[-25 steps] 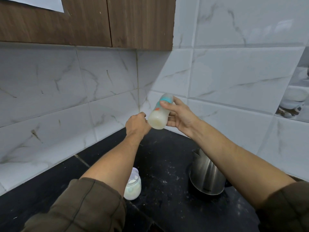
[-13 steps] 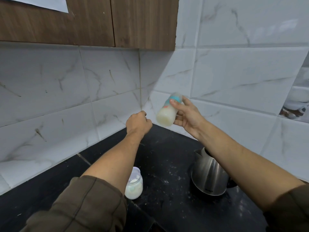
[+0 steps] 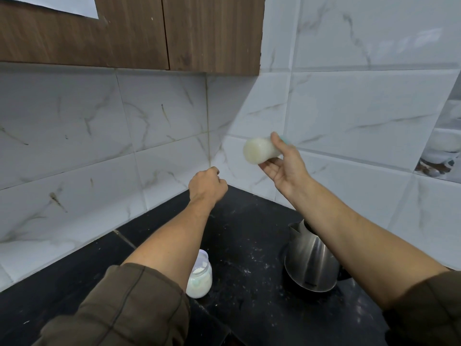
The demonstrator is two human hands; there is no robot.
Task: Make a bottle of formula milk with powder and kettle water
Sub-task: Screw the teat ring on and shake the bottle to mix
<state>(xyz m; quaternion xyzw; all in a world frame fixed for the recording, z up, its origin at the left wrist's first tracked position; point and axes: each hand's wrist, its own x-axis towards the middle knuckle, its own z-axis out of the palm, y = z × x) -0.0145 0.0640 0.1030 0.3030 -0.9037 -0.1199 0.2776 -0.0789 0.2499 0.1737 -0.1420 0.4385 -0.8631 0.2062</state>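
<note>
My right hand (image 3: 284, 166) holds a baby bottle (image 3: 259, 149) full of milky white liquid, raised in front of the tiled corner. The bottle lies nearly on its side, base pointing left towards me, its teal collar hidden behind my fingers. My left hand (image 3: 207, 186) hovers lower and to the left as a closed fist with nothing seen in it. A steel kettle (image 3: 309, 263) stands on the black counter under my right forearm. A small jar of white powder (image 3: 199, 278) sits beside my left forearm, partly hidden by it.
The black counter (image 3: 249, 245) is speckled with spilled powder. White marble-look tiles form the corner walls. Wooden cabinets (image 3: 149, 31) hang above at the left and centre.
My right hand swung the bottle to the right and tipped it from roughly upright to nearly horizontal. My left fist drew away from the bottle and dropped slightly.
</note>
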